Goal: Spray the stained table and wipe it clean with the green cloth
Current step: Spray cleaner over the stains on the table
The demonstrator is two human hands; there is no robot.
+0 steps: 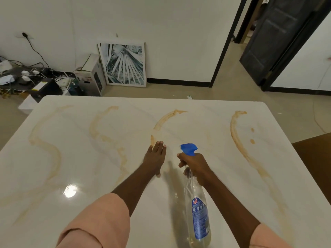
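Note:
A glossy white table (197,176) fills the lower view, marked with several long orange-brown curved stains (238,140) from left to right. My right hand (195,165) grips the neck of a clear spray bottle (198,208) with a blue trigger head and blue label, held above the table's middle with the nozzle pointing away. My left hand (155,158) lies flat on the table, fingers straight and close together, just left of the bottle near one stain. No green cloth is in view.
Beyond the table's far edge are a framed leaf picture (124,64) leaning on the wall, a cardboard box (90,77), and a clutter of cables and chargers (26,77) at the left. A dark door (275,38) stands open at the back right. A brown surface (315,154) adjoins the table's right side.

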